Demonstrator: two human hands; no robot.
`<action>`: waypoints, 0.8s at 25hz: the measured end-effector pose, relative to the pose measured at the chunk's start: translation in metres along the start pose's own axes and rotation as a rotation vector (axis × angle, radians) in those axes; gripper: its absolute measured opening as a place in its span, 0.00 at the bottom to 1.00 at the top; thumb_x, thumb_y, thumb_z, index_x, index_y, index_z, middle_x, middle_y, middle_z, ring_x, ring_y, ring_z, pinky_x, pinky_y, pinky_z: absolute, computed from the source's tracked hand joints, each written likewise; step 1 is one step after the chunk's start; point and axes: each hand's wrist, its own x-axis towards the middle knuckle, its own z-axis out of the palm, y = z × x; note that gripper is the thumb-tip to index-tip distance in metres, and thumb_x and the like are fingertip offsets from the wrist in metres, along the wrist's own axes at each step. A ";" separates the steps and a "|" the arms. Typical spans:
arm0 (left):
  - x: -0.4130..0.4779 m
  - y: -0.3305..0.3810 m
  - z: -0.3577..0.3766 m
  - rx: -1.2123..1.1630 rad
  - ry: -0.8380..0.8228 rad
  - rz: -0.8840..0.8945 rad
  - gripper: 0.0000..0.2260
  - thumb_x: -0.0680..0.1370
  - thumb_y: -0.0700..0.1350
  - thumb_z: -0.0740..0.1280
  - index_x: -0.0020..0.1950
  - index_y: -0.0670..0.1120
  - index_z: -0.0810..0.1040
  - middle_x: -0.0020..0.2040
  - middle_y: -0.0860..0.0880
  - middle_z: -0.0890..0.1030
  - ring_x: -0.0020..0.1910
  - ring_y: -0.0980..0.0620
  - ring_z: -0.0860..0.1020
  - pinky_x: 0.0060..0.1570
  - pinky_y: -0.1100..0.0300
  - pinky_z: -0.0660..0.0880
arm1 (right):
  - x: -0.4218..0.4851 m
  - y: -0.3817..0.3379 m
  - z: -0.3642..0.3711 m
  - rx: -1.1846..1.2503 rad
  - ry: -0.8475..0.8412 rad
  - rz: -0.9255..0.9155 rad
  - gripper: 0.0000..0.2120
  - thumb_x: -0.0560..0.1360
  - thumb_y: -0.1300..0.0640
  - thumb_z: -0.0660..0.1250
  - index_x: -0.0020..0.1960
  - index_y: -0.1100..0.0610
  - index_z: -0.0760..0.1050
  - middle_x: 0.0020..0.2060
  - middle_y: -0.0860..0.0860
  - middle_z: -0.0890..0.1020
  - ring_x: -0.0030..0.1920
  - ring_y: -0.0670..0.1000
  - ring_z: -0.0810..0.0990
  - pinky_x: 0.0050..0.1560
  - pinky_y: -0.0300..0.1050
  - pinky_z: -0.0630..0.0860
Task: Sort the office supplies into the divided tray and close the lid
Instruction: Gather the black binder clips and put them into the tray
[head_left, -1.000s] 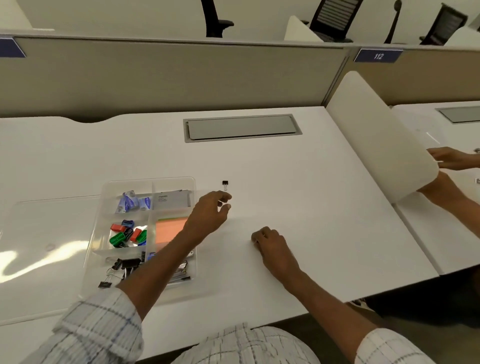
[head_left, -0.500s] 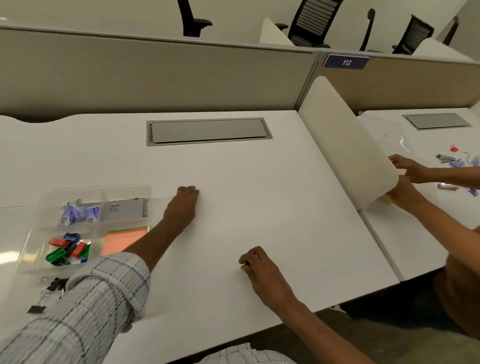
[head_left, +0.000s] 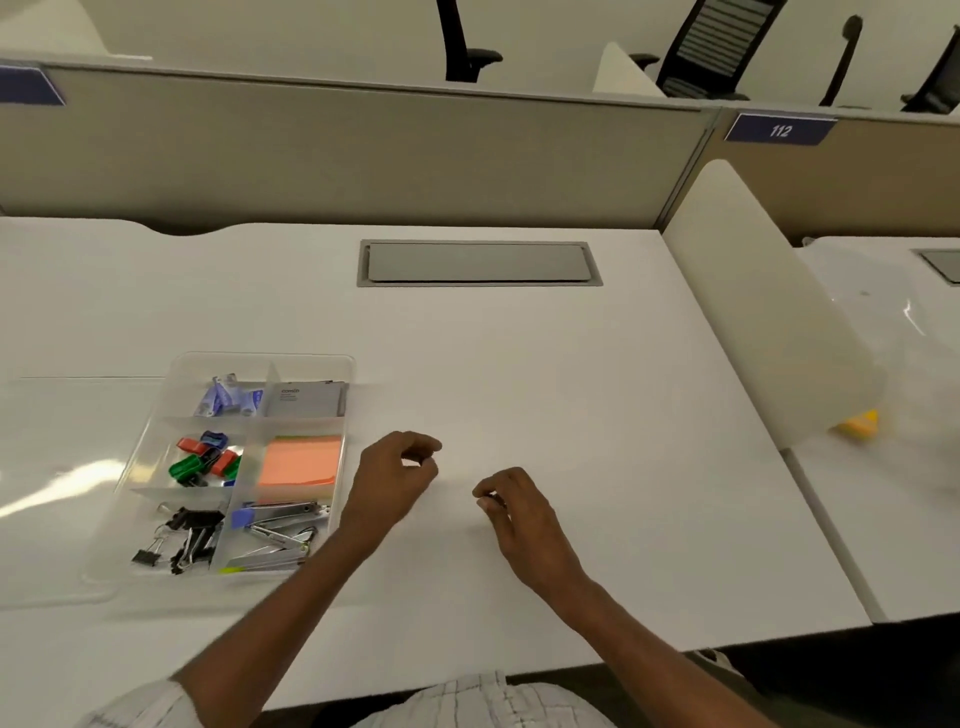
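Head view — A: Where does the clear plastic divided tray (head_left: 306, 369) sit?
B: On the white worktop (head_left: 571, 389), left of centre. Its clear lid (head_left: 57, 519) lies open and flat on the tray's left side.
A: What is in it?
B: At the back, small blue-and-white packets (head_left: 228, 401) and a grey card box (head_left: 306, 400). In the middle, red, green and blue plastic clips (head_left: 202, 460) and an orange sticky-note pad (head_left: 301, 462). At the front, black binder clips (head_left: 182, 535) and silver metal tools with a blue piece (head_left: 280, 525).
A: And the hands?
B: The left hand (head_left: 395, 480) is just right of the tray, level with the orange pad. Its grip is closed in a pinch, thumb and forefinger meeting on a small dark object (head_left: 423, 460) too blurred to name. The right hand (head_left: 522, 514) is near it, further right, with its fingers curled. Whether that grip holds anything I cannot tell.
A: What stands between the left hand and the tray?
B: The tray's right wall. The bare left forearm (head_left: 311, 582) passes just beside the tray's front right corner.
A: And around them?
B: A grey metal cable flap (head_left: 478, 262) is set into the worktop behind. Further back is a beige partition panel (head_left: 363, 156) with a blue plate reading 112 (head_left: 779, 130), and black office chairs (head_left: 719, 47) beyond it. A white curved side divider (head_left: 753, 322) stands at the right edge. Past it, on the neighbouring worktop (head_left: 909, 493), lies a blurred yellow thing (head_left: 860, 422).
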 end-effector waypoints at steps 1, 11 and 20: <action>-0.010 0.000 -0.011 -0.038 0.030 -0.012 0.11 0.72 0.37 0.71 0.48 0.50 0.85 0.45 0.58 0.85 0.44 0.61 0.83 0.46 0.63 0.81 | 0.005 -0.005 0.005 0.022 0.000 -0.015 0.05 0.83 0.57 0.61 0.54 0.53 0.77 0.51 0.44 0.76 0.49 0.41 0.77 0.48 0.36 0.75; -0.063 -0.057 -0.156 -0.029 0.255 -0.081 0.17 0.72 0.35 0.72 0.54 0.54 0.83 0.47 0.57 0.84 0.48 0.65 0.81 0.42 0.75 0.76 | 0.040 -0.107 0.102 0.155 -0.138 -0.202 0.05 0.81 0.59 0.63 0.54 0.52 0.76 0.52 0.45 0.77 0.50 0.43 0.78 0.50 0.40 0.78; -0.065 -0.119 -0.250 -0.027 0.137 -0.060 0.16 0.72 0.38 0.74 0.55 0.54 0.81 0.52 0.56 0.83 0.52 0.63 0.80 0.50 0.68 0.80 | 0.050 -0.207 0.202 0.148 -0.141 -0.144 0.07 0.79 0.61 0.67 0.56 0.55 0.78 0.53 0.49 0.81 0.53 0.48 0.80 0.55 0.45 0.78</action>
